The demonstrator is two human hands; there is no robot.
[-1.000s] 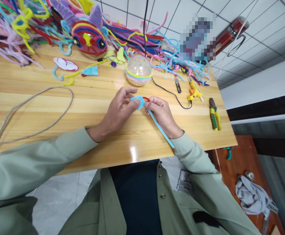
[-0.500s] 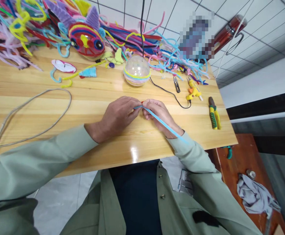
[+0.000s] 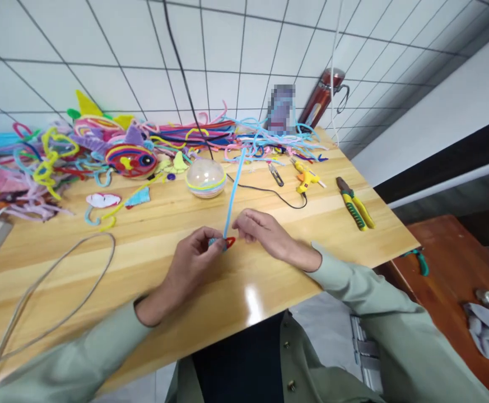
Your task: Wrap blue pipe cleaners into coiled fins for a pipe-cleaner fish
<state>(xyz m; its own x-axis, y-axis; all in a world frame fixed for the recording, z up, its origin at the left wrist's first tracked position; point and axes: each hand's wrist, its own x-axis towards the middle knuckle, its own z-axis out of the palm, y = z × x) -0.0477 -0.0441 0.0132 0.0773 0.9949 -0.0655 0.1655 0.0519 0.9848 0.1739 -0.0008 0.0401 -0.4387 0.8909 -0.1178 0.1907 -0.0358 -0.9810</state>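
Observation:
My left hand [image 3: 196, 257] pinches a small piece wound from light blue pipe cleaner [image 3: 217, 243], with a red pipe cleaner loop [image 3: 230, 242] at its right end. From this piece a long light blue pipe cleaner [image 3: 234, 190] stands up and leans slightly right, its far end free. Just right of it is my right hand [image 3: 265, 235], fingers loosely bent and a little apart, with nothing visible in them. Beyond the hands stands a clear plastic ball [image 3: 205, 174] with yellow, blue and pink bands round its lower half.
A red striped fish-like figure [image 3: 130, 160] sits among heaped pipe cleaners [image 3: 210, 134] along the wall. To the right lie snips [image 3: 276, 175], a yellow glue gun [image 3: 307, 178] with its cord, and pliers [image 3: 354, 206]. A grey cable [image 3: 112, 252] loops at left. A red flask [image 3: 320, 99] stands behind.
My right hand has come away from the piece and moved right. The long blue pipe cleaner, which lay over my right wrist, now points up and away. The camera view has tilted upward.

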